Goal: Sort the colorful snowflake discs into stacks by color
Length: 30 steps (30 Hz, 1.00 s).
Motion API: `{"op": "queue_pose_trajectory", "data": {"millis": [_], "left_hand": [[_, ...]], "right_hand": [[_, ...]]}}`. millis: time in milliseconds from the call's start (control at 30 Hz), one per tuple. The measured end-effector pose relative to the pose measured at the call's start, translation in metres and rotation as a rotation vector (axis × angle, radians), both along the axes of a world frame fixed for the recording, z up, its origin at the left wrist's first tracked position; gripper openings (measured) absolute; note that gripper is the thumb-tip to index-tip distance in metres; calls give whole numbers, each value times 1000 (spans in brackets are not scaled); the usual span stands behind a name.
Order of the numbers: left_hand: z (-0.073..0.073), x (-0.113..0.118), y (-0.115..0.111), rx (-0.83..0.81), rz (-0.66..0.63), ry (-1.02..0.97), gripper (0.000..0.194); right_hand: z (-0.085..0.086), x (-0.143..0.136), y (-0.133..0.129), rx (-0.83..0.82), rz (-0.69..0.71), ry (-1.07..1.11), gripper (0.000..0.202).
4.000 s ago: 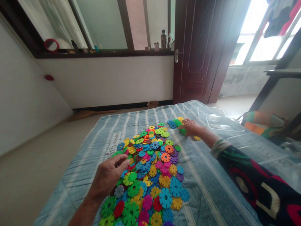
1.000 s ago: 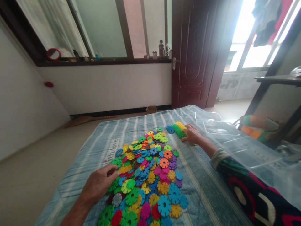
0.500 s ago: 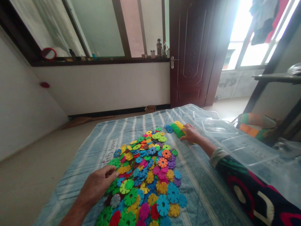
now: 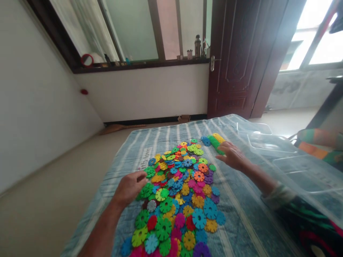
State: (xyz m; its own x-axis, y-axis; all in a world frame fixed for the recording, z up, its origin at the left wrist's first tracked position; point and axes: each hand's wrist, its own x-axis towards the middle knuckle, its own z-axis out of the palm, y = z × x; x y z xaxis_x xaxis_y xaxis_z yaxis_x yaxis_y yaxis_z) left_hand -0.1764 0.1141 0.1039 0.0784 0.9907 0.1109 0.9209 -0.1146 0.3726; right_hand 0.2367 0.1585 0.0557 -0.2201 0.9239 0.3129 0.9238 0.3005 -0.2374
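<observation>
A broad pile of colorful notched plastic discs lies on a blue striped cloth. My left hand rests at the left edge of the pile, its fingers curled by the green discs; whether it pinches one is hidden. Beyond the pile to the right, my right hand is beside a row of green discs, fingers spread over its near end. A row of yellow discs lies along the green one, and a few blue discs sit at its left.
Clear plastic containers stand along the right side of the cloth, close to my right forearm. Past the cloth's far edge are a white wall and a dark red door. An orange and green striped item is at the right.
The view has shifted, so the scene sits further right. My right hand has drawn slightly back toward the near end of the green row, uncovering more of the yellow row. My left hand stays by the pile.
</observation>
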Motion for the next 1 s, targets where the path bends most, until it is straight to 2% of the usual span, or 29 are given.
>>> {"op": "queue_pose_trajectory", "data": {"millis": [233,367,600,767,900,1000], "left_hand": [[8,-14,-6,-163,-137,-44,27],[6,-21,-7,-210,-194,-28,34],[-3,-15,-4,-252,-220,178,63],[-7,-14,-4,-240,-215,219,53],[-1,-7,-5,-227,-219,274,32],[4,-3,-7,-220,-209,314,30]], "right_hand": [[3,-39,-65,4,240,75,23],[-5,-45,-85,-1,279,101,24],[-21,-51,-94,60,285,144,17],[-27,-53,-93,148,312,166,19],[-30,-51,-91,208,316,176,23],[-32,-50,-90,228,325,165,26]]}}
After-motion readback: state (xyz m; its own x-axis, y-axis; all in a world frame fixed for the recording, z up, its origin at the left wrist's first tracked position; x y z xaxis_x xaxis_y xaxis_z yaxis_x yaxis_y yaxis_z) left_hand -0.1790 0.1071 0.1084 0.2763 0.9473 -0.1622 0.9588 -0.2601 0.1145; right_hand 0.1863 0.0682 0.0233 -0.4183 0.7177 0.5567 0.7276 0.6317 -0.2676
